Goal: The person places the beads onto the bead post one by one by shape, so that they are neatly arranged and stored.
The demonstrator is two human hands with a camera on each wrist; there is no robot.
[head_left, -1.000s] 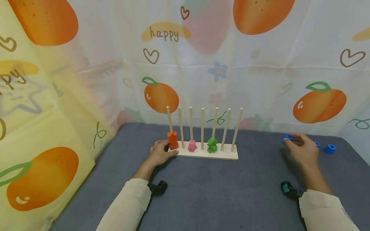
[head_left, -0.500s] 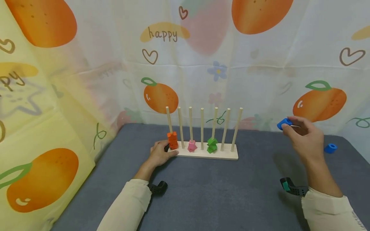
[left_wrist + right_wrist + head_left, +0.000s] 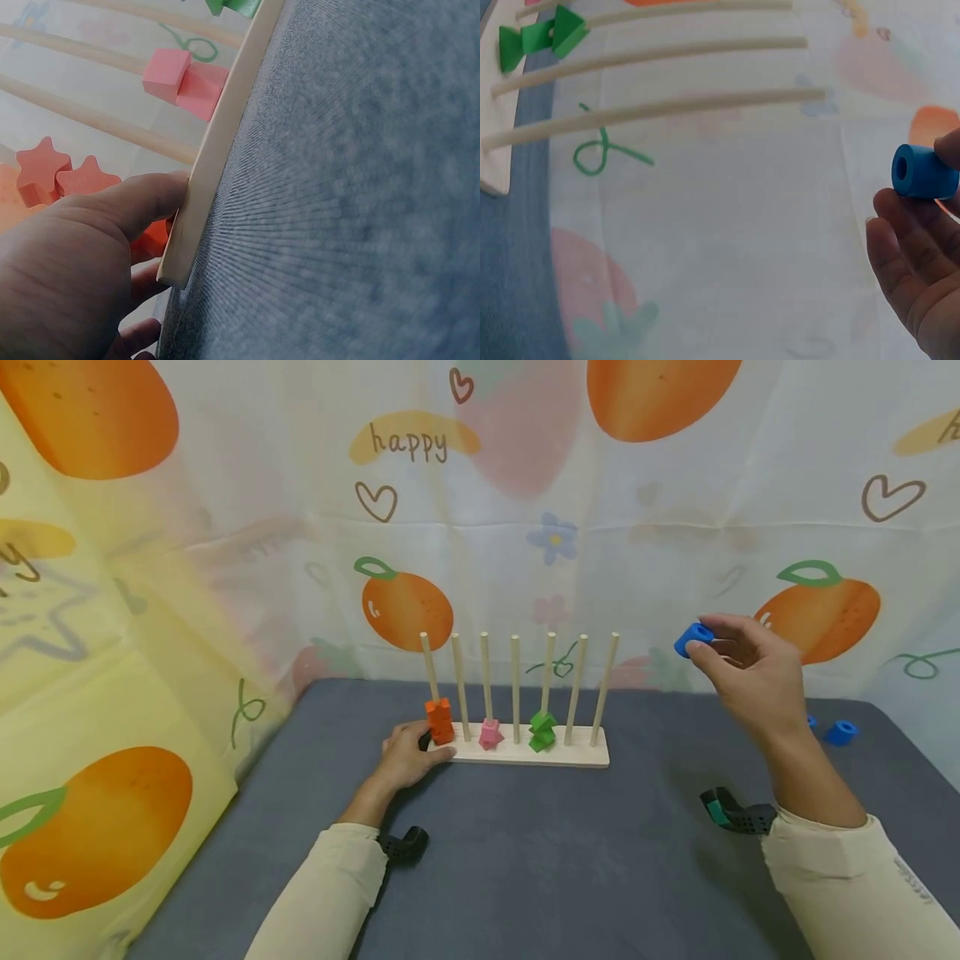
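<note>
A wooden peg board point(image 3: 558, 758) with several upright pegs stands at the back of the table. My left hand point(image 3: 405, 758) grips its left end, thumb over the front edge in the left wrist view. Orange star beads point(image 3: 439, 721) sit stacked on the leftmost peg, close to that hand. A pink bead stack point(image 3: 491, 734) is on the third peg, green beads point(image 3: 542, 732) on the fifth. Well above the table, right of the board, my right hand point(image 3: 757, 685) pinches a blue cylinder bead point(image 3: 922, 172) between thumb and fingers. Its hole shows in the right wrist view.
On the right of the grey table point(image 3: 540, 868) lies another blue bead point(image 3: 842, 732). A further blue bead point(image 3: 812, 722) is mostly hidden behind the right forearm. A printed cloth point(image 3: 300, 593) hangs right behind the table and along its left side.
My right hand has lifted the blue bead off the table, then moved left and higher toward the board. The left hand keeps its grip on the board. The head view has shifted slightly.
</note>
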